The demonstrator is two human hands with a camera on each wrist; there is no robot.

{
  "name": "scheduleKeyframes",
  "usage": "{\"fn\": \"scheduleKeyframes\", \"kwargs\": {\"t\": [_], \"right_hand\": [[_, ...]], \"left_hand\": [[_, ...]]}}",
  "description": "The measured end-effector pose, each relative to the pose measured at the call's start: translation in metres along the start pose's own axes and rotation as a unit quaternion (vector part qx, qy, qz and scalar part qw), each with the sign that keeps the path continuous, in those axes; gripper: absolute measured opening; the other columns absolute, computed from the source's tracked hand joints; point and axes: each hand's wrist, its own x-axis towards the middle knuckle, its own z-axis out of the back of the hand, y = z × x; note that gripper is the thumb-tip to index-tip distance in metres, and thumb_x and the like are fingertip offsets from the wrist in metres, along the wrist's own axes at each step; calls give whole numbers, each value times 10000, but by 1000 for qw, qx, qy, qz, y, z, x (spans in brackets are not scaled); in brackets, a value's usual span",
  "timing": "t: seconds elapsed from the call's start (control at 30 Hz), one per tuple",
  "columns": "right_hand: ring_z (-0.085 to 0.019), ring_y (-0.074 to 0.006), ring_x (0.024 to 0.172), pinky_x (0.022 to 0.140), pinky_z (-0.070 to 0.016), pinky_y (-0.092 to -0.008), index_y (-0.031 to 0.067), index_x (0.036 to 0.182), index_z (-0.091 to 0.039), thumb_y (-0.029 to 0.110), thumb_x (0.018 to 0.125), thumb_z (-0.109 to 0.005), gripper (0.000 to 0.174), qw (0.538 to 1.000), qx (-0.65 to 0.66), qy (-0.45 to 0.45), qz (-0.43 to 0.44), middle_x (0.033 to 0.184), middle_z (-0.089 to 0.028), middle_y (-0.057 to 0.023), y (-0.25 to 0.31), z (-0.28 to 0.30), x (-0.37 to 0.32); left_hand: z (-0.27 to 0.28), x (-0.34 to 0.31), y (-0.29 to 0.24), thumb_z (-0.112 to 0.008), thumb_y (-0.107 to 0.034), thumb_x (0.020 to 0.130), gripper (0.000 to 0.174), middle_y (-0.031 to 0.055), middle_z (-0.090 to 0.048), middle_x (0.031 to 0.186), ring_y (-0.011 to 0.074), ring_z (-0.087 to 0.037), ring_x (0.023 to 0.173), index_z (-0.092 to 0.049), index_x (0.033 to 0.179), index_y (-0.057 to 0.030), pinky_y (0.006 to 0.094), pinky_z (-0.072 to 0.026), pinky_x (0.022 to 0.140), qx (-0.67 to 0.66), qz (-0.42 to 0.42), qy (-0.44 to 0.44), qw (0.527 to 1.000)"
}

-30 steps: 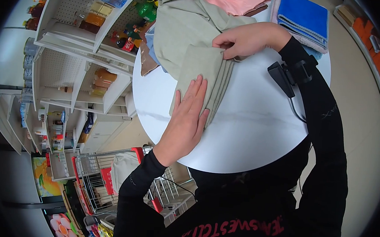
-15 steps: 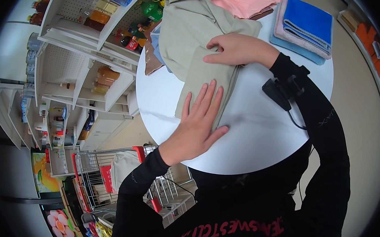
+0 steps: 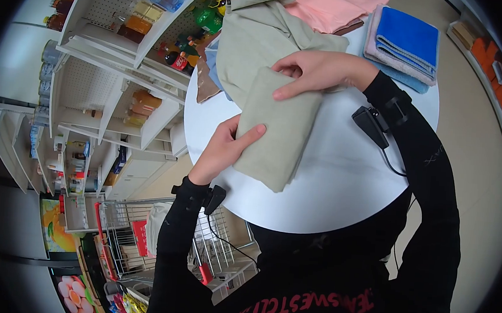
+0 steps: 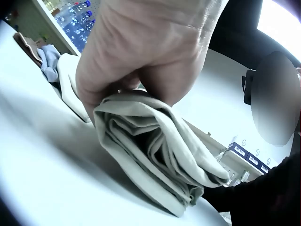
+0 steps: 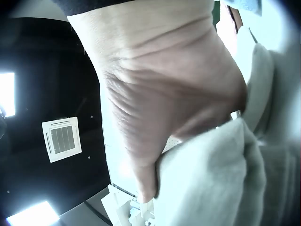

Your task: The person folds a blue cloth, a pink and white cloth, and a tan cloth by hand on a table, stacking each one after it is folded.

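Observation:
A folded bundle of grey-green cloth (image 3: 282,132) lies over the white round table (image 3: 343,174), several layers thick at its open end in the left wrist view. My left hand (image 3: 226,149) grips its left edge, thumb on top and fingers hidden beneath. At the far end my right hand (image 3: 323,74) holds the bundle with its thumb laid over the top, the other fingers behind the edge. Beyond the bundle spreads loose grey-green cloth (image 3: 250,46), rumpled on the table.
Pink cloth (image 3: 331,11) lies at the table's far side. To its right is a stack of towels, blue towel (image 3: 408,36) uppermost. Brown cloth (image 3: 206,83) hangs by the left edge. Shelves with bottles (image 3: 208,20) stand at left; a shopping cart (image 3: 123,229) is lower left.
My left hand has gone from lying flat on the folded cloth to gripping its left edge. The right hand now holds the far end, and the bundle has turned slightly, its near end swung right.

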Motion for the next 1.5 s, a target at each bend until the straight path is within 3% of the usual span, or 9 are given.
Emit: {"fn": "scheduleKeyframes", "kwargs": {"t": [0.17, 0.23, 0.4, 0.57, 0.67, 0.83, 0.93, 1.2, 1.5], "right_hand": [[-545, -110, 794, 747, -468, -269, 65, 1300, -717, 397, 891, -847, 542, 998, 15, 51, -24, 866, -602, 9, 33, 1, -13], [-539, -106, 762, 727, -465, -270, 65, 1215, -750, 409, 887, -848, 486, 998, 11, 53, 35, 821, -601, 9, 26, 0, -10], [-528, -94, 730, 686, -462, -272, 33, 1080, -785, 412, 881, -852, 433, 998, 1, 40, 46, 787, -624, 4, 26, 3, -9], [-493, -83, 689, 640, -433, -269, 18, 1047, -777, 383, 908, -837, 395, 996, -58, 25, 57, 745, -624, 27, 25, 6, -10], [-431, -76, 655, 611, -393, -269, 23, 1048, -770, 340, 935, -822, 341, 998, -4, 30, 46, 706, -583, 52, 17, 7, -4], [-424, -63, 648, 609, -386, -268, 22, 1053, -760, 308, 950, -816, 309, 996, 21, 46, 69, 692, -569, 71, 24, 13, -11], [-516, -35, 686, 661, -438, -239, 11, 1082, -753, 294, 937, -833, 328, 994, 88, 51, 27, 749, -652, 60, 19, 18, -8], [-679, -60, 804, 764, -513, -212, -27, 1099, -784, 257, 902, -864, 355, 994, 92, 57, 3, 901, -776, -21, 21, 22, -14], [-729, -93, 917, 863, -551, -221, -29, 1210, -778, 219, 864, -894, 441, 996, 87, 28, 20, 1015, -808, -78, 19, 14, -12]], "left_hand": [[-17, -9, -9, -726, -313, 1044, 529, 70, -747, 1185, 100, -688, 1054, -599, 1409, 48, 278, -544, 933, 17, -68, 32, 997], [-23, -10, -11, -724, -312, 1046, 487, 65, -754, 1155, 93, -692, 1022, -638, 1364, 47, 273, -547, 919, -5, -89, 25, 996], [-22, -5, -10, -724, -316, 1046, 434, 54, -771, 1066, 90, -704, 963, -686, 1287, 43, 269, -556, 882, 0, -56, 13, 998], [-24, -4, -9, -725, -328, 1044, 405, 47, -780, 1000, 89, -709, 905, -724, 1217, 38, 267, -560, 841, -1, -35, -1, 999], [-24, -5, -9, -725, -332, 1044, 399, 45, -782, 983, 87, -708, 884, -732, 1200, 35, 265, -560, 826, -12, -37, -10, 999], [-26, -8, -7, -729, -329, 1041, 397, 47, -784, 987, 85, -706, 877, -732, 1201, 34, 266, -560, 821, 1, -54, -13, 998], [-27, -9, -6, -731, -327, 1040, 395, 47, -784, 984, 85, -706, 874, -733, 1200, 35, 267, -560, 819, -2, -61, -19, 998], [-25, -10, -7, -722, -327, 1046, 398, 48, -783, 1003, 85, -704, 894, -728, 1221, 30, 268, -558, 828, 11, -46, -13, 999], [-25, -11, 2, -695, -336, 1063, 416, 54, -779, 1054, 89, -705, 928, -711, 1254, 34, 273, -558, 858, -40, -29, -11, 999]]}}
